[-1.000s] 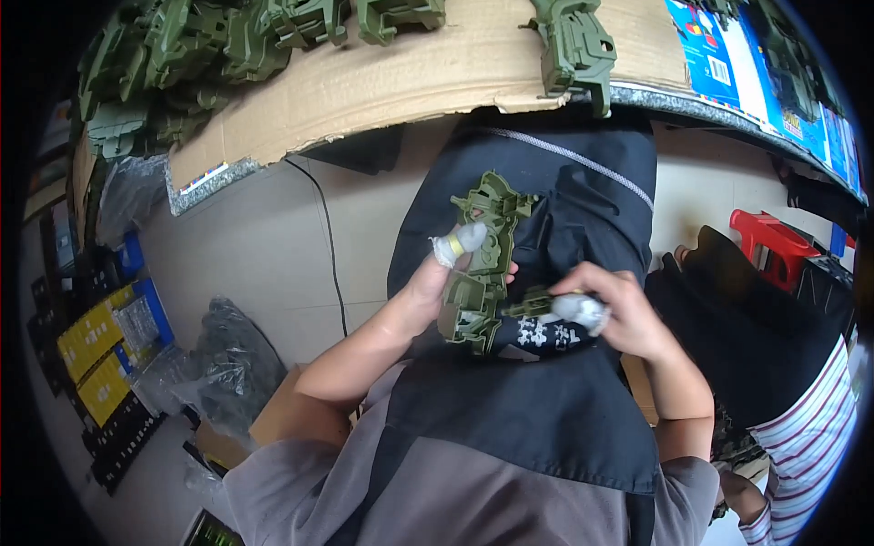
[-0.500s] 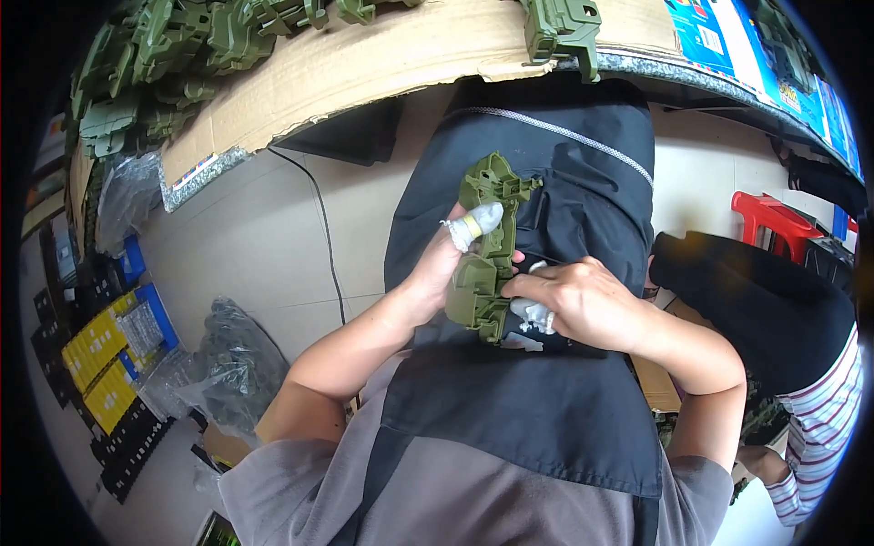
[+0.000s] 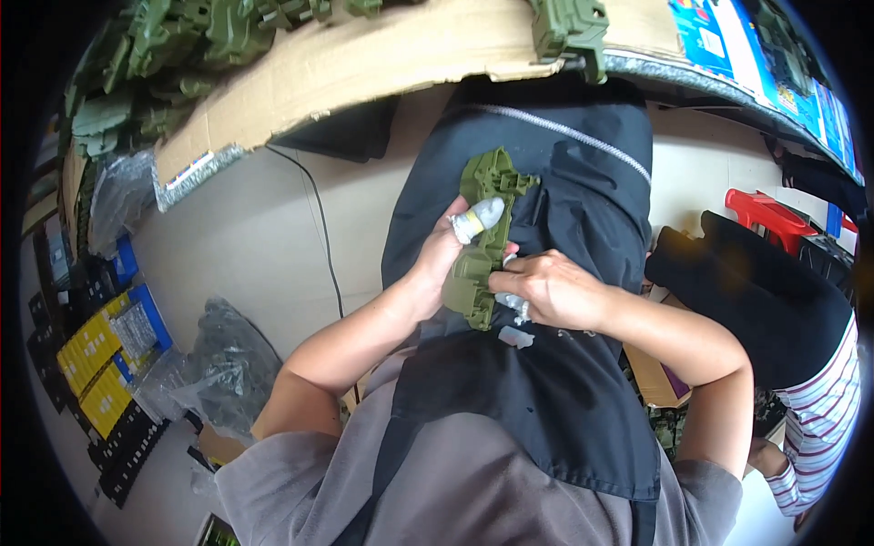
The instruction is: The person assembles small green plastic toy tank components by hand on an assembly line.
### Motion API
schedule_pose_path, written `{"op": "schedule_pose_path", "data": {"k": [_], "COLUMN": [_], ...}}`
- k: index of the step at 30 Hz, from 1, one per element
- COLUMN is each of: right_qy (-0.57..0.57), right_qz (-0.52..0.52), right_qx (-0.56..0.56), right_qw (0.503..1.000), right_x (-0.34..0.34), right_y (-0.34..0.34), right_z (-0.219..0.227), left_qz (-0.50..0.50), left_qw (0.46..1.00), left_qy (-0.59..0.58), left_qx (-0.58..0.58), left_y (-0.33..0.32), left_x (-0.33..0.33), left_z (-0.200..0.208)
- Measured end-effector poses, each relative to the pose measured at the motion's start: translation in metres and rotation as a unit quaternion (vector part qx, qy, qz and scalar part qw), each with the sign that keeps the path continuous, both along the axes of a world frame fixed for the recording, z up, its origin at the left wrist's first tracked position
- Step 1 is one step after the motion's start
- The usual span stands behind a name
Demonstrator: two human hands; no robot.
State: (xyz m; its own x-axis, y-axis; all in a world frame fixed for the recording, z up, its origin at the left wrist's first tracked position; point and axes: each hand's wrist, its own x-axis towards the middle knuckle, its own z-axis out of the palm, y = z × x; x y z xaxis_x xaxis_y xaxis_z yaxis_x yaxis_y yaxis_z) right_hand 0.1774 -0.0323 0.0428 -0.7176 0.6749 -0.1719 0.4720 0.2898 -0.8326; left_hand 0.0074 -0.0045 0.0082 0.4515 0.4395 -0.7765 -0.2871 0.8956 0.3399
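Observation:
An olive-green moulded plastic part [image 3: 472, 278], long and hollow with ribs and notches, is held over my lap. My left hand [image 3: 441, 255] grips it from the left side, the thumb in a white and yellow wrap lying across its middle. My right hand [image 3: 560, 289] is closed against the right edge of the part's nearer half. White wrapping covers some of its fingertips, and whatever they pinch is hidden. A small whitish scrap [image 3: 516, 338] lies on my black apron [image 3: 537, 391] just below the part.
Ahead is a cardboard-covered table [image 3: 364, 59] with several green plastic parts [image 3: 196, 41] heaped at left; another green part [image 3: 571, 32] overhangs its edge. Plastic bags [image 3: 223, 364] and yellow boxes [image 3: 91, 364] stand at left. Another person [image 3: 756, 291] and a red stool [image 3: 769, 217] are at right.
The right hand has shifted slightly left and up along the part's edge. The part has tilted a little, its near end moving left. The left hand keeps its hold.

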Motion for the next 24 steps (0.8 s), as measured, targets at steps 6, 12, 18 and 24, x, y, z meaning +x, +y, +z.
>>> {"op": "schedule_pose_path", "data": {"k": [6,12,18,24], "right_qy": [-0.093,-0.144,0.252,0.279], "right_qz": [0.011,-0.375,-0.422,-0.293], "right_qx": [0.077,0.377,0.273,0.100], "right_qw": [0.993,0.835,0.827,0.909], "right_x": [0.009,0.012,0.029,-0.016], "right_y": [0.025,0.127,0.074,0.008], "right_z": [0.042,0.057,0.042,0.026], "left_qz": [0.008,0.153,0.184,0.174], "left_qw": [0.998,0.940,0.921,0.923], "left_qy": [0.002,-0.095,-0.043,-0.024], "left_qx": [0.070,0.290,0.342,0.343], "left_y": [0.005,0.010,0.028,0.022], "left_x": [-0.008,-0.039,-0.041,-0.030], "left_z": [0.004,0.022,0.033,0.026]}}
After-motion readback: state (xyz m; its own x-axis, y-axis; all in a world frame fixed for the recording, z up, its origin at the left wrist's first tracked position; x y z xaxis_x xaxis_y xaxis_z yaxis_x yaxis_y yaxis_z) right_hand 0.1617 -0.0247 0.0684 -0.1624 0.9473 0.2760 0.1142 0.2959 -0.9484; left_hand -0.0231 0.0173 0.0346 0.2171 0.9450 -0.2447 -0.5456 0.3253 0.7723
